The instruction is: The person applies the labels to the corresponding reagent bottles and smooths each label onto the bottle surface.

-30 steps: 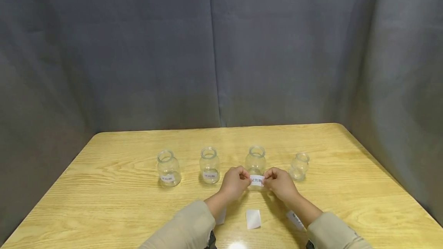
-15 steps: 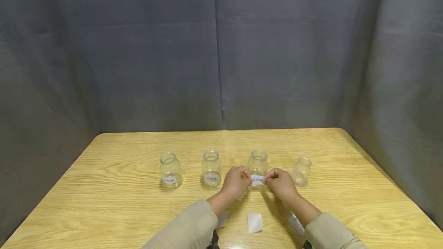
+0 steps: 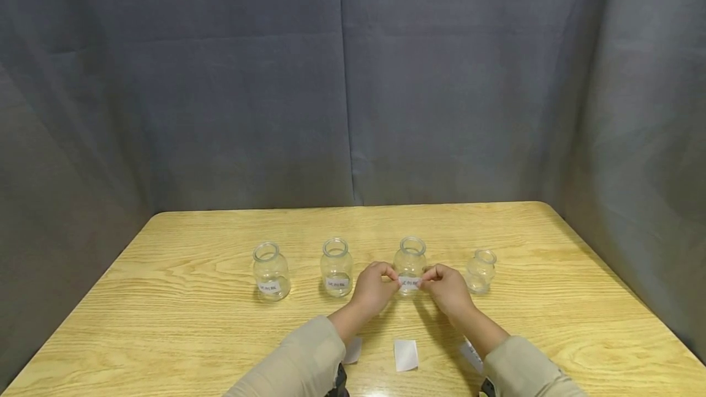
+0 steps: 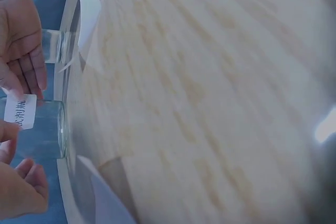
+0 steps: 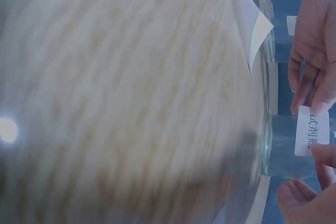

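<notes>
A white printed label (image 3: 409,283) lies against the lower front of a clear glass jar (image 3: 410,256), third from the left. My left hand (image 3: 375,290) pinches its left end between thumb and finger. At the right end, my right hand (image 3: 448,291) pinches it the same way. In the left wrist view the label (image 4: 20,111) overlaps the jar's glass (image 4: 50,129) near its base. From the right wrist, the label (image 5: 312,131) shows its printed characters, with fingertips right at both ends.
Two labelled jars (image 3: 271,271) (image 3: 336,268) stand to the left. A smaller jar (image 3: 480,271), no label showing, stands to the right. Nearer on the wooden table (image 3: 165,336) lie a white paper piece (image 3: 406,355), another piece (image 3: 353,351) and a printed label (image 3: 472,357) by the forearms.
The label, held up in front of the jar a second ago, now sits against its glass. Both hands have shifted slightly forward with it; the head view has tilted a little.
</notes>
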A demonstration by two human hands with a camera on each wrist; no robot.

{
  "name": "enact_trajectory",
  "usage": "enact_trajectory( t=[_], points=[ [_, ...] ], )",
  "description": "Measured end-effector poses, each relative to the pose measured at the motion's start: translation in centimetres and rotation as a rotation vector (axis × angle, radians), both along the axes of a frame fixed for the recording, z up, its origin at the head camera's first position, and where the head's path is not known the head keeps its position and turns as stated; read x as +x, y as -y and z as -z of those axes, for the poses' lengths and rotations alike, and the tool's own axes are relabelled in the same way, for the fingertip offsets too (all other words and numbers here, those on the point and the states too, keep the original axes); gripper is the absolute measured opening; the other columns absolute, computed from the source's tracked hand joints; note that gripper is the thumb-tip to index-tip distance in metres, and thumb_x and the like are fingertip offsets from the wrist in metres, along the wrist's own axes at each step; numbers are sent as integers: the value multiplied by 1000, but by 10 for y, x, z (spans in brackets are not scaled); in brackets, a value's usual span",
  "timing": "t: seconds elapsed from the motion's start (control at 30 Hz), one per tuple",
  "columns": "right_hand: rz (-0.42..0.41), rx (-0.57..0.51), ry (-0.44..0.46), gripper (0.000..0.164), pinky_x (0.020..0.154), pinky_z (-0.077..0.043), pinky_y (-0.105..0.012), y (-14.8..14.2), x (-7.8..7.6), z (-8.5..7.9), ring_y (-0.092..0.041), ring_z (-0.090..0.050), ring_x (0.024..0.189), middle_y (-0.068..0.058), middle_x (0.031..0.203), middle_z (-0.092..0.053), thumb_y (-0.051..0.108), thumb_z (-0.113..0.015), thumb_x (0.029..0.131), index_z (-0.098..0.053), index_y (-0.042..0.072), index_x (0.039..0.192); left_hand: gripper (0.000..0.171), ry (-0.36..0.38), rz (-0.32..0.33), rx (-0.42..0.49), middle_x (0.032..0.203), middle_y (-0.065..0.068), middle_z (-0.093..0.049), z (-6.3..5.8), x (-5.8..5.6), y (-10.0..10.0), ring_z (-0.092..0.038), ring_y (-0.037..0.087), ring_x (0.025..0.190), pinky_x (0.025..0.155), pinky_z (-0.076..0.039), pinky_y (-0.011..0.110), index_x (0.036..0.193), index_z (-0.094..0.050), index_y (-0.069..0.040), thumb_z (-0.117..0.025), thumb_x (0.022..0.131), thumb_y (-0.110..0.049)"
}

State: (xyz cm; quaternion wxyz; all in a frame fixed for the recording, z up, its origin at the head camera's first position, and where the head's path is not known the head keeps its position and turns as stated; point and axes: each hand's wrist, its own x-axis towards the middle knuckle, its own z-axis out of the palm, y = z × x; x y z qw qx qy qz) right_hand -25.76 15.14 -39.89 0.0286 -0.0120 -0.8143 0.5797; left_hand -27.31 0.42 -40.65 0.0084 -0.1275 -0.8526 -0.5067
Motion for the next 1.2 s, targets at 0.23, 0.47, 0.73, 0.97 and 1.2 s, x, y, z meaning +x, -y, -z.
enact_trajectory(
  t=[0.23,0.47,0.73,0.97,1.2],
  points=[
    [5,82,-24,7,84,-41,-41,-3,-1,-2,-41,-44,105,-26,110,-50,-2,-61,75,-54,-4,73,6,-23,-25,-14,109,9,-54,-1,0,-1,-47,32,105,86,-38,44,74,-57,-7,-61,78,-7],
    [-33,122,-47,28,73,-48,-31,-10,-3,-4,-34,-53,93,-22,99,-55,-2,-65,72,-47,-7,93,6,-71,-21,-39,101,9,-59,-3,2,1,-52,28,98,79,-44,35,74,-58,-5,-63,76,-5],
    [-136,216,-69,65,73,-47,-36,-18,-11,-5,-34,-53,94,-22,103,-55,12,-69,70,-38,-2,125,30,1,7,34,90,6,-57,-5,-5,3,-56,19,83,68,-47,23,96,-53,-1,-68,71,-7],
    [-188,219,-77,69,75,-46,-37,-22,-14,-4,-33,-53,94,-21,103,-56,16,-70,69,-37,-7,124,47,-5,67,-63,97,8,-58,-4,-11,5,-56,21,88,72,-47,26,110,-53,-2,-70,70,-20],
    [-197,282,-105,66,72,-48,-37,-23,-19,-4,-33,-56,90,-24,100,-57,16,-72,63,-43,-8,118,39,-42,110,-92,96,8,-60,-5,-18,7,-56,22,90,75,-46,28,100,-54,-2,-72,68,-17]
  ],
)
